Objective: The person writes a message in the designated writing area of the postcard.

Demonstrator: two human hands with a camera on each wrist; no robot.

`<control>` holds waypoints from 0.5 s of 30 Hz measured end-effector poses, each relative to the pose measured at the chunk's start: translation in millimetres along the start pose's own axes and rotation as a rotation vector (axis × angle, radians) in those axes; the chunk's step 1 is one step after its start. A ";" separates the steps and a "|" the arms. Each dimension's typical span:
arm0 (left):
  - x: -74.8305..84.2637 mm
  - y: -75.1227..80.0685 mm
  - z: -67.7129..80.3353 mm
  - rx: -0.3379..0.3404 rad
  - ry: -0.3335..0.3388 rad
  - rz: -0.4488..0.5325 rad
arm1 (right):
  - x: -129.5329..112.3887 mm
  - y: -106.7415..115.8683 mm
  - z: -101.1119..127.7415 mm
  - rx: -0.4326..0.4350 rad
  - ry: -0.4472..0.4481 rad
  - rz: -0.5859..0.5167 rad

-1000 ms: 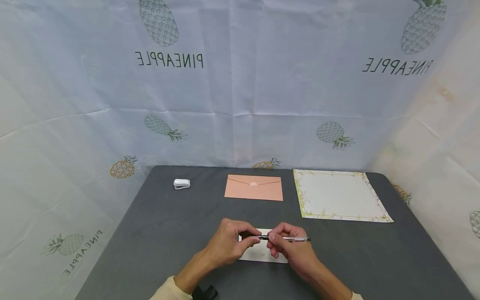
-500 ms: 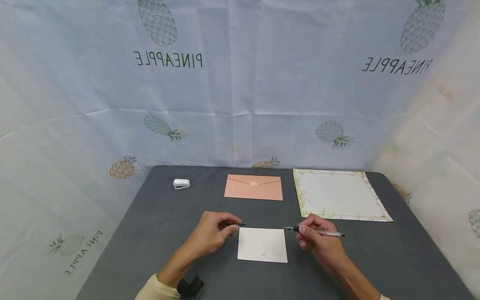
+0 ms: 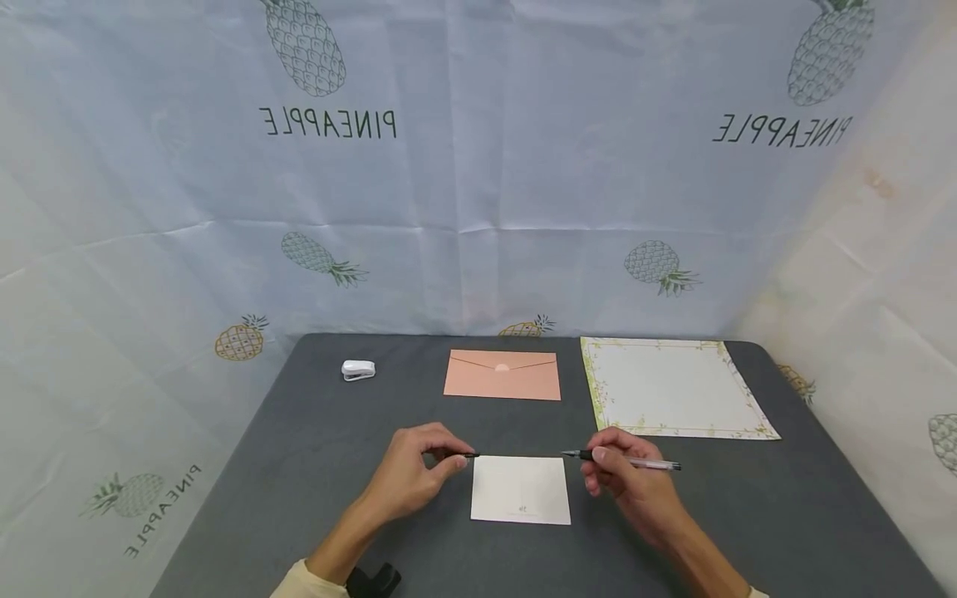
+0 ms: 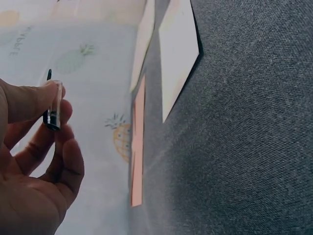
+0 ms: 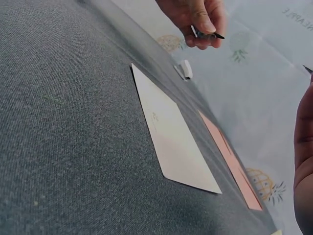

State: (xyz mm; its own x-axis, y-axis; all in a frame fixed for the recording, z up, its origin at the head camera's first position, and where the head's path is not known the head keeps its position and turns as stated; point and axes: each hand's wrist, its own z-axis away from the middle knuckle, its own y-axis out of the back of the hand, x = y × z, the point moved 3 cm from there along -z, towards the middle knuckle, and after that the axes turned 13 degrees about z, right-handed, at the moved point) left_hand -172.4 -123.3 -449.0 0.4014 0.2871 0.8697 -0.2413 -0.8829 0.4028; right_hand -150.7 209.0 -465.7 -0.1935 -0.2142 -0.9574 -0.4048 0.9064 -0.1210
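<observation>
Pinched between my right hand's thumb and fingers is a slim clear-barrelled pen, its uncovered tip aimed leftward, while my left hand pinches the small black-and-clear pen cap. From the head camera, the plain white square card lies flat on the dark grey table between both grips, touching neither. Beyond it sit a peach paper envelope, a floral-bordered sheet and a little white stapler.

Seen at my left wrist, the cap sits upright between thumb and curled fingers, firmly held.

At my right wrist, the card shows a tiny printed mark; the pen tip barely peeks in. I judge I should steady the card and bring the nib down gently.
</observation>
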 end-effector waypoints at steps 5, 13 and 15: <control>-2.1 2.7 2.7 0.013 -0.001 -0.014 | 0.8 -2.0 -2.6 -0.008 -0.004 -0.006; -11.5 12.1 9.3 0.036 0.139 0.013 | 3.1 -2.9 -5.5 -0.018 0.004 -0.012; -14.3 14.6 11.0 0.044 0.176 0.019 | 4.1 -2.8 -5.9 -0.020 0.005 0.000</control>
State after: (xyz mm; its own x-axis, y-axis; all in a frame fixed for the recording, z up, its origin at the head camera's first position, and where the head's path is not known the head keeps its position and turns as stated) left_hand -172.0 -144.5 -458.7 0.2356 0.3272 0.9151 -0.2070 -0.9031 0.3762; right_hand -155.6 203.5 -467.7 -0.1977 -0.2161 -0.9561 -0.4223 0.8990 -0.1158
